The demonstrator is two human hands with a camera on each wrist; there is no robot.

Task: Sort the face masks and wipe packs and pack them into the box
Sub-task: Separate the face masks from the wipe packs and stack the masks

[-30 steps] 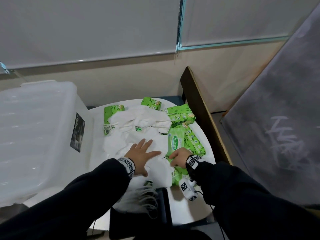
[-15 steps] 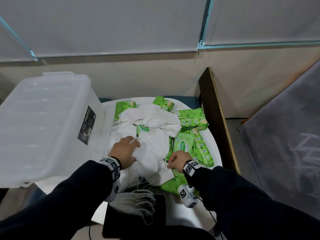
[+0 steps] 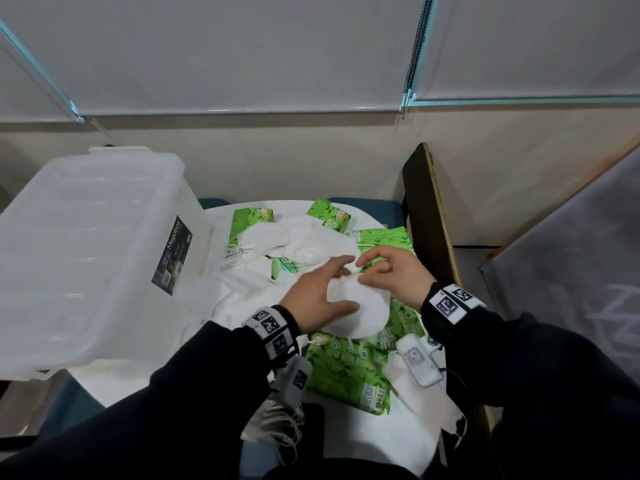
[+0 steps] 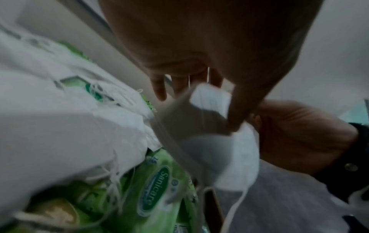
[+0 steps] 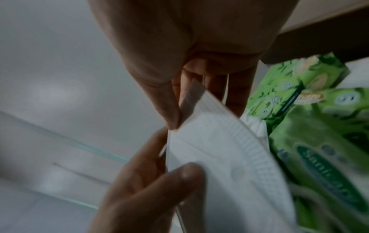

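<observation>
- Above the middle of the round white worktop (image 3: pixel 349 434), both hands hold one white face mask (image 3: pixel 356 308) lifted off the pile.
- The left hand (image 3: pixel 317 297) grips the mask's near side, thumb under its lower edge and fingers (image 3: pixel 337 266) spread over the top.
- The right hand (image 3: pixel 393 277) pinches the mask's upper corner between thumb and forefinger; the right wrist view shows the thumb tip pressed on the mask's folded edge, the other fingers loosely curled behind it.
- An ear loop hangs from the mask in the left wrist view.
- Toward the worktop's far edge lies a heap of white masks (image 3: pixel 298 244), overlapping several green wipe packs (image 3: pixel 384 239).
- One large green wipe pack (image 3: pixel 346 372) lies flat near the worktop's near edge, below the held mask.
- Another white mask (image 3: pixel 429 407) rests at the near right edge, and a bundle of masks with loops dangling (image 3: pixel 277 424) sits at the near edge beneath the left sleeve.
- The translucent box (image 3: pixel 90 258) stands at the worktop's left edge, a dark label on its side.
</observation>
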